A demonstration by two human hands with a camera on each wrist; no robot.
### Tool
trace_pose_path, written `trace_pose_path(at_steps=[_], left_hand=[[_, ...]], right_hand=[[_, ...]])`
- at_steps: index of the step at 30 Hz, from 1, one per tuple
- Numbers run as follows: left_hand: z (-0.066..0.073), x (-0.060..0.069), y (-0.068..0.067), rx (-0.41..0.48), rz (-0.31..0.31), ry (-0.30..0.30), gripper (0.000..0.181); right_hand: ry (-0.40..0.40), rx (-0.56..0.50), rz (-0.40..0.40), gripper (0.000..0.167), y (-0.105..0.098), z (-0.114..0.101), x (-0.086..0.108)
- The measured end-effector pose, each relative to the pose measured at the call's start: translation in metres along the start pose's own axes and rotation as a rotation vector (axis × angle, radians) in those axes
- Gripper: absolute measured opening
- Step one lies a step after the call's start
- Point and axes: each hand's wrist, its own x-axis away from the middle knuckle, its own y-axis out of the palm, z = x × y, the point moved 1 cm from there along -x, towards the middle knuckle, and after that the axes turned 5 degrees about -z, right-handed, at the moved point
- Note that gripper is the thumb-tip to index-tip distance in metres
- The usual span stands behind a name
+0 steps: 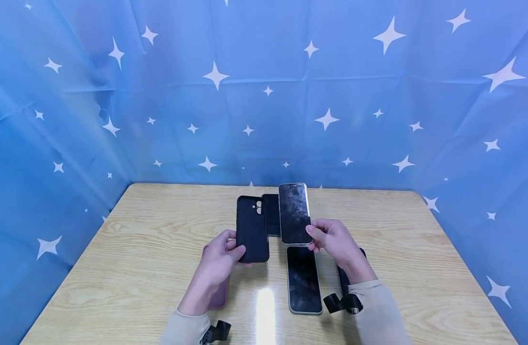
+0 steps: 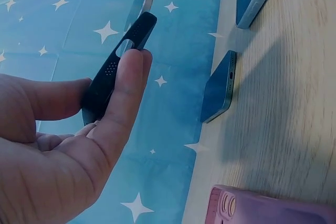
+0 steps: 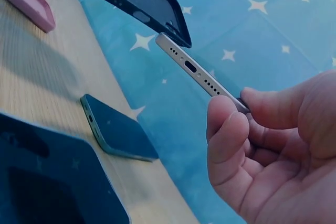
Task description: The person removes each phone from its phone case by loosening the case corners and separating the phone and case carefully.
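My left hand grips a black phone case at its lower edge. The case's inner side faces up, with the camera cutouts at the top right. In my right hand, a phone with a silver frame and dark screen is pinched by its lower right corner. Both are held above the table, side by side. Seen in the right wrist view, the phone's bottom edge with its charging port lies close to the case; whether they touch I cannot tell.
On the wooden table, a pink phone case lies under my left forearm. A phone with a pale rim lies in front, and a dark phone behind. Another dark item is partly hidden by my right forearm. A starry blue curtain hangs behind.
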Motion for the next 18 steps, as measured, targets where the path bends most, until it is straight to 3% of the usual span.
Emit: trace_pose_path(at_steps=[11, 18], left_hand=[[0.002, 0.006, 0.001, -0.026, -0.032, -0.017, 0.025], [0.000, 0.008, 0.001, -0.040, -0.020, -0.021, 0.025]], right_hand=[[0.027, 0.024, 0.046, 0.025, -0.010, 0.009, -0.006], [0.044, 0.049, 0.062, 0.023, -0.016, 0.012, -0.009]])
